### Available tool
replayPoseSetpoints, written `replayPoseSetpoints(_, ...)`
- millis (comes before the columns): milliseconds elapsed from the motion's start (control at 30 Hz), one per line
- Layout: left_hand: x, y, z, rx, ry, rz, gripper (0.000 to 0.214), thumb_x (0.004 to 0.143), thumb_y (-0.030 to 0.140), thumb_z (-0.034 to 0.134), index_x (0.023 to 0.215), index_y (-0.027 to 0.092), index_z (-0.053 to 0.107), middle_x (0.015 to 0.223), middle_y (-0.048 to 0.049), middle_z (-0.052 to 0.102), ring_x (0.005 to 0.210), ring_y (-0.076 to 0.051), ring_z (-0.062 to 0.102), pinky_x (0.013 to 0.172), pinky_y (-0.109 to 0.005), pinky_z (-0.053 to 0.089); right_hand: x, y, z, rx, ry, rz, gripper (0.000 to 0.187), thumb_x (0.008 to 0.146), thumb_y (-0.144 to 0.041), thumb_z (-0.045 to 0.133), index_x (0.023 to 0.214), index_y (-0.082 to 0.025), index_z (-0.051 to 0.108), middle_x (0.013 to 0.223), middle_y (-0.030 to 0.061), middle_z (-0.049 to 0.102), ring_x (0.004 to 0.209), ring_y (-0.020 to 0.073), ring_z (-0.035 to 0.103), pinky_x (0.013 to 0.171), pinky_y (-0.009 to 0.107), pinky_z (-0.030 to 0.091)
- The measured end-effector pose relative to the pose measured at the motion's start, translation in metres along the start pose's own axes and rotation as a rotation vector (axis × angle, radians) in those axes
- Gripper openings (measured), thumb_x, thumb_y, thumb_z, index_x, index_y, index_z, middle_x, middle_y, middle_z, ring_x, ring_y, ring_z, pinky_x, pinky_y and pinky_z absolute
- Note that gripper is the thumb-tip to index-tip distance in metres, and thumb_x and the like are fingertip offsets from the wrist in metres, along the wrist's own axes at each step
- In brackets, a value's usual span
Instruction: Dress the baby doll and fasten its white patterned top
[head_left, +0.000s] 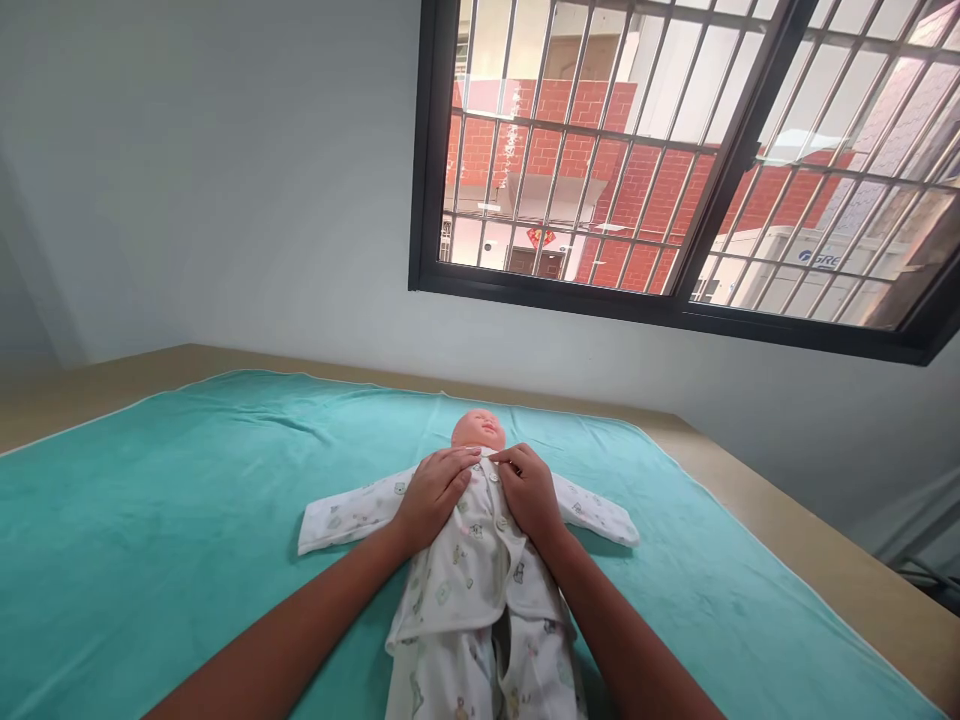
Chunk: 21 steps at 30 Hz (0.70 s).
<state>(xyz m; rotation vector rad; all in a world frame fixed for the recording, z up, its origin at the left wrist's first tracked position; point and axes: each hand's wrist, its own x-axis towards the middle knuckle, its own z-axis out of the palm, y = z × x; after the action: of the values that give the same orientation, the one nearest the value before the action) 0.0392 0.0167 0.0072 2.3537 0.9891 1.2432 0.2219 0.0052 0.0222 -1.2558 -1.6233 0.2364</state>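
Observation:
A baby doll [480,428] lies on its back, head toward the wall, dressed in a white printed baby shirt [469,570] and matching trousers [442,675]. The shirt's sleeves spread out to both sides. My left hand [441,487] rests over the chest, its fingertips closed on the shirt's collar. Across from it, my right hand [529,490] pinches the other collar edge just under the doll's chin. Buttons [494,477] run down the front below my fingers. Lower down, the two front edges part slightly. My fingertips partly hide the top fastening.
A turquoise blanket [187,520] covers most of the wooden table [840,560] under the doll. Beyond the table's far edge stands a pale wall [225,200] with a dark-framed, barred window [555,285]. Dark cables [926,578] show at the right edge.

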Motion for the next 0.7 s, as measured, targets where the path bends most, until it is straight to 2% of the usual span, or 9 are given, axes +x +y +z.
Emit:
replayPoseSetpoints(133,0.0,0.0,-0.001,-0.004,-0.004,0.016,0.037,0.1,0.03,0.036,0.129,0.031,0.059,0.137,0.0006,0.059,0.128,-0.018,0.049,0.11,-0.04,0.035,0.001,0.002,0.001,0.019,0.001,0.024,0.033,0.083,-0.016,0.046,0.096,-0.022,0.075,0.087,0.0032,0.065,0.08,0.0175,0.059,0.078,0.03,0.044)
replayPoseSetpoints(333,0.001,-0.008,0.003,-0.003,-0.003,0.028,0.038,0.1,0.03,0.037,0.133,0.032,0.056,0.14,0.001,0.057,0.13,-0.017,0.048,0.111,-0.039,0.035,0.002,0.009,0.005,0.079,-0.027,0.035,0.032,0.081,-0.019,0.049,0.09,-0.026,0.078,0.087,0.0025,0.066,0.082,0.0163,0.061,0.081,0.028,0.044)
replayPoseSetpoints(467,0.0,-0.01,0.003,-0.005,-0.013,0.033,0.039,0.1,0.031,0.034,0.133,0.032,0.056,0.141,0.0015,0.056,0.132,-0.018,0.047,0.113,-0.039,0.033,0.006,0.016,0.006,0.191,-0.038,0.123,0.029,0.077,-0.023,0.051,0.088,-0.025,0.077,0.087,0.002,0.068,0.084,0.0181,0.061,0.081,0.03,0.045)
replayPoseSetpoints(600,0.0,-0.013,-0.006,0.003,0.012,0.002,0.039,0.1,0.035,0.033,0.127,0.027,0.059,0.138,-0.0009,0.058,0.128,-0.018,0.05,0.113,-0.037,0.034,0.017,0.023,-0.006,0.25,-0.005,0.204,0.038,0.077,-0.027,0.047,0.106,-0.019,0.07,0.076,0.0006,0.066,0.067,0.0167,0.059,0.064,0.028,0.046)
replayPoseSetpoints(700,-0.005,-0.023,-0.017,0.112,0.048,-0.146,0.041,0.1,0.038,0.03,0.123,0.022,0.059,0.128,-0.0047,0.064,0.119,-0.018,0.056,0.105,-0.034,0.041,0.018,0.032,-0.027,0.227,0.058,0.245,0.04,0.079,-0.032,0.045,0.11,-0.017,0.065,0.076,0.0021,0.065,0.064,0.0174,0.058,0.061,0.029,0.046)
